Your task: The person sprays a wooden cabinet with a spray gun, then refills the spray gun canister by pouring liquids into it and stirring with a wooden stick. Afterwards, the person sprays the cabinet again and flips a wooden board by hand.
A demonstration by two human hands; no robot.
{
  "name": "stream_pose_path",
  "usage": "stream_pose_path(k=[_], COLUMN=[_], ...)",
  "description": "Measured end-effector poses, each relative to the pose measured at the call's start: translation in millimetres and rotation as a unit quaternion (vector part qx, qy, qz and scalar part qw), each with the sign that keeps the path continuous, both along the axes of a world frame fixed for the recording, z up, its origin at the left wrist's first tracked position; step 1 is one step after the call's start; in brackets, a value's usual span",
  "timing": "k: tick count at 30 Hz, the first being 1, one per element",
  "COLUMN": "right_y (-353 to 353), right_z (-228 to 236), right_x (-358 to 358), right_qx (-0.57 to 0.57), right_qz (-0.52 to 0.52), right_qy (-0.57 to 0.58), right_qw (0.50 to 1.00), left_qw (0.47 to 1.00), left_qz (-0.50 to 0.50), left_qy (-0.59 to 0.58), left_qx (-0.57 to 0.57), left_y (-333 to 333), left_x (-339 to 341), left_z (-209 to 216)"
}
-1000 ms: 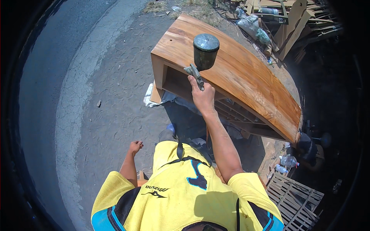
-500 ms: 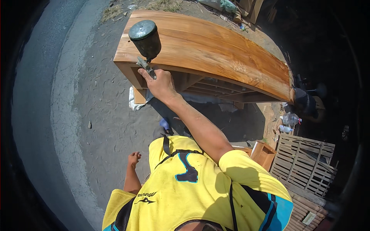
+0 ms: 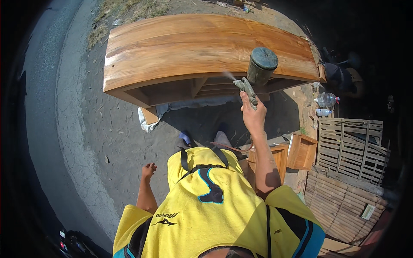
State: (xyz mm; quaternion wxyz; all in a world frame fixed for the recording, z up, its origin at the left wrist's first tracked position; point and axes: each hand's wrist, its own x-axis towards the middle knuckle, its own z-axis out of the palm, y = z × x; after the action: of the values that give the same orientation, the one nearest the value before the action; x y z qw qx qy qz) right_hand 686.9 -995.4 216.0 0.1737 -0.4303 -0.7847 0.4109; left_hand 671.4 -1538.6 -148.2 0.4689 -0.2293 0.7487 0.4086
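Note:
My right hand (image 3: 254, 117) is wrapped round the handle of a metal spray gun (image 3: 247, 89). On top of the gun sits a dark lidded paint cup (image 3: 262, 66). A pale mist leaves the nozzle, beside the near upper edge of a large wooden cabinet (image 3: 185, 45). The cabinet's top board is orange-brown, glossy in places, and compartments show along its near side. My left hand (image 3: 149, 170) hangs low at my side, fingers loosely curled, with nothing seen in it. A reddish hose (image 3: 230, 148) runs near my right forearm.
A wooden block (image 3: 150, 115) on white sheeting props the cabinet's near left corner. Wooden drawers (image 3: 302, 151), a slatted rack (image 3: 350, 148) and bamboo slats (image 3: 340, 205) lie to the right. Plastic bottles (image 3: 327, 99) stand behind them. A paved road (image 3: 38, 137) runs along the left.
My right hand has carried the spray gun to the right along the cabinet, and mist now shows at the nozzle. My left hand stays low; the view has shifted.

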Motion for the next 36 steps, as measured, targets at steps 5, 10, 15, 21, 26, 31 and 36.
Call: stream_pose_path(k=[5,10,15,21,26,31,36], right_y=[52,71,65,100,192,295,388], right_z=[-9,-8,12,-14,-5,1,-7], right_x=[35,44,31,20,68,121,166], right_qx=[0.123,0.076,-0.078,-0.039,-0.04,-0.043,0.028], right_qz=[-0.077,-0.096,0.001,0.075,0.02,-0.058,-0.117], right_qy=[-0.042,-0.026,0.002,0.049,-0.004,-0.014,-0.004], right_qw=[0.988,0.992,0.997,0.995,0.999,0.997,0.993], left_qw=[0.999,0.995,0.986,0.989,0.99,0.99,0.988], left_qz=[-0.048,-0.094,-0.166,-0.138,-0.119,-0.121,-0.14], left_qy=[0.0,0.007,-0.007,0.019,0.03,0.004,-0.004], left_qx=[-0.014,-0.014,-0.017,-0.042,-0.071,-0.073,-0.062], left_y=[16,41,71,105,156,225,291], left_x=[-29,-48,-64,-72,-55,-17,14], left_z=[6,14,22,40,53,66,69])
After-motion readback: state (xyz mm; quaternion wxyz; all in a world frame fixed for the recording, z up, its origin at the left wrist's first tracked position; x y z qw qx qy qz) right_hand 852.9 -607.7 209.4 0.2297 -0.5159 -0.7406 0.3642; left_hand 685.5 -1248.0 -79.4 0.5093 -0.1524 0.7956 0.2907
